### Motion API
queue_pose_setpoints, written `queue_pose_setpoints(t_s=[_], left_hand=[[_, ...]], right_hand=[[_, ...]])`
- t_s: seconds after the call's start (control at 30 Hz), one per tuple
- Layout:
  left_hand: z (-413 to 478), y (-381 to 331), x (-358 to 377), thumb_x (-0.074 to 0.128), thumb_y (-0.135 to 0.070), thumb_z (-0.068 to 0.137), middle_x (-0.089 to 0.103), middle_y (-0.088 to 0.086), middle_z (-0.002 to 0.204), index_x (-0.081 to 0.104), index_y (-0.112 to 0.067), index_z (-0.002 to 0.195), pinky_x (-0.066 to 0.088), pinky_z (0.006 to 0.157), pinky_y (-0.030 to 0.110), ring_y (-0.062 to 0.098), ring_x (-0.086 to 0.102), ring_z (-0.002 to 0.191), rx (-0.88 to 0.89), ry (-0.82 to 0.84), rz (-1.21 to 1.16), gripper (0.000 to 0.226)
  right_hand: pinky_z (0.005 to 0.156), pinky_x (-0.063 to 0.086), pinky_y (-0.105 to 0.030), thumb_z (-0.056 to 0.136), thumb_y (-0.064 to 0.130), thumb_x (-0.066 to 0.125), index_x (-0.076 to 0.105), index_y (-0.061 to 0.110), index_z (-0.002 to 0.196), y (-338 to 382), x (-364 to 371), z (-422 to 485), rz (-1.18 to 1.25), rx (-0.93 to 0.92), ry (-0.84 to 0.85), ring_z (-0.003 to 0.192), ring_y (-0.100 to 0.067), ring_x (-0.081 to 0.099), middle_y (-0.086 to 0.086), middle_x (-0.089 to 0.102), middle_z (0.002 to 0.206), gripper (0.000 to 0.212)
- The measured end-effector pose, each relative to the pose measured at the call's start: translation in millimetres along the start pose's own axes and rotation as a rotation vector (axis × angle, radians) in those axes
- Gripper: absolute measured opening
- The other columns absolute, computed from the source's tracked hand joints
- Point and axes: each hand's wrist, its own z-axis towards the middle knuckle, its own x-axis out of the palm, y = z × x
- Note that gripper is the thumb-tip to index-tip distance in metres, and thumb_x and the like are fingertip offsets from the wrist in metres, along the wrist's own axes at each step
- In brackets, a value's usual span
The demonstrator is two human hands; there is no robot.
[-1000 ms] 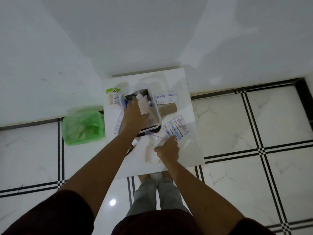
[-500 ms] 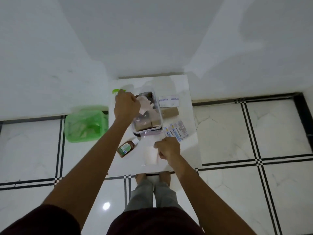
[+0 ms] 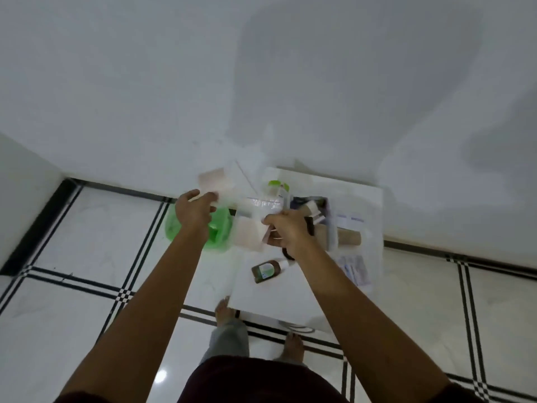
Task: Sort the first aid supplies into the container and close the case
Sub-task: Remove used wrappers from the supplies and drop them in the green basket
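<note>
— Above the table's left edge, what are both hands gripping?

— A clear plastic packet (image 3: 255, 216) with pale pads inside, blurred. The left hand (image 3: 194, 214) is pinching its upper left end, fingers curled round a pale pad; the right hand (image 3: 286, 231) is clenching its right edge. The packet is hanging in the air between them, not resting on anything.

— And the container?

— The clear container (image 3: 315, 216) is sitting on the white table (image 3: 279, 298) at about two o'clock from the right hand, just beyond the knuckles and partly hidden by them. It is standing open, with rolls and dark things inside; I cannot tell exactly what they are.

— What is lying around it?

— A green-capped jar (image 3: 277, 189) is standing at ten o'clock from the container, just beside it. A tan roll (image 3: 348, 237) is lying at four o'clock, nearly touching its wall. A white strip with blue print (image 3: 348, 221) is lying at three o'clock. A brown bottle (image 3: 267, 270) is lying on its side at six o'clock from the right hand. Some printed sachets (image 3: 356, 269) are lying at five o'clock from the container.

— Anything off the table?

— A green plastic bag (image 3: 216, 231) is sitting on the tiled floor (image 3: 87, 242) under the left wrist, at nine o'clock from the table.
</note>
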Motion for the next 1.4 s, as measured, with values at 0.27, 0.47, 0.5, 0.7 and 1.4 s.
queue_pose_setpoints(t_s=[0.27, 0.47, 0.5, 0.7, 1.4], left_hand=[[132.0, 16.8, -84.7, 0.068, -0.007, 0.076, 0.050, 0.007, 0.057, 0.049, -0.010, 0.060, 0.032, 0.038, 0.021, 0.014, 0.042, 0.043, -0.135, -0.221, 0.047, 0.025], [293.1, 46.7, -131.9, 0.061, -0.008, 0.078, 0.057, 0.011, 0.075, 0.056, 0.004, 0.082, 0.036, 0.031, 0.014, 0.003, 0.048, 0.025, -0.150, -0.198, 0.350, 0.013], [320.2, 55.9, -135.8, 0.060, -0.009, 0.078, 0.058, 0.013, 0.081, 0.058, 0.008, 0.093, 0.037, 0.030, 0.014, 0.004, 0.049, 0.025, -0.143, -0.176, 0.411, 0.022], [442.4, 131.7, -136.8, 0.056, -0.011, 0.082, 0.062, 0.016, 0.075, 0.061, 0.006, 0.109, 0.057, 0.068, 0.038, 0.029, 0.063, 0.050, -0.159, -0.060, 0.672, 0.032], [392.8, 137.6, -89.3, 0.050, -0.015, 0.093, 0.062, 0.018, 0.121, 0.059, -0.002, 0.118, 0.044, 0.093, 0.038, 0.033, 0.057, 0.112, 0.321, 0.315, 1.174, 0.030]], right_hand=[[0.061, 0.061, -0.045, 0.079, -0.006, 0.065, 0.056, -0.001, 0.082, 0.7, 142.7, 101.1, -0.115, 0.024, -0.126, 0.075, -0.031, 0.068, -0.026, 0.065, 0.097, 0.011], [0.060, 0.061, -0.049, 0.080, -0.002, 0.065, 0.057, -0.002, 0.092, -51.5, 250.5, 231.4, -0.304, 0.166, -0.299, 0.078, -0.034, 0.069, -0.022, 0.066, 0.097, 0.014], [0.062, 0.061, -0.049, 0.080, 0.000, 0.066, 0.059, -0.003, 0.092, -63.4, 265.0, 255.5, -0.352, 0.175, -0.336, 0.079, -0.034, 0.069, -0.022, 0.067, 0.097, 0.014], [0.073, 0.060, -0.047, 0.079, 0.000, 0.063, 0.062, -0.004, 0.101, -142.1, 315.5, 376.0, -0.465, 0.275, -0.426, 0.089, -0.038, 0.069, -0.021, 0.068, 0.100, 0.022], [0.076, 0.046, -0.039, 0.088, 0.006, 0.049, 0.057, -0.001, 0.100, -122.8, 281.1, 348.3, -1.202, -0.362, -0.119, 0.095, -0.036, 0.058, -0.018, 0.061, 0.100, 0.016]])
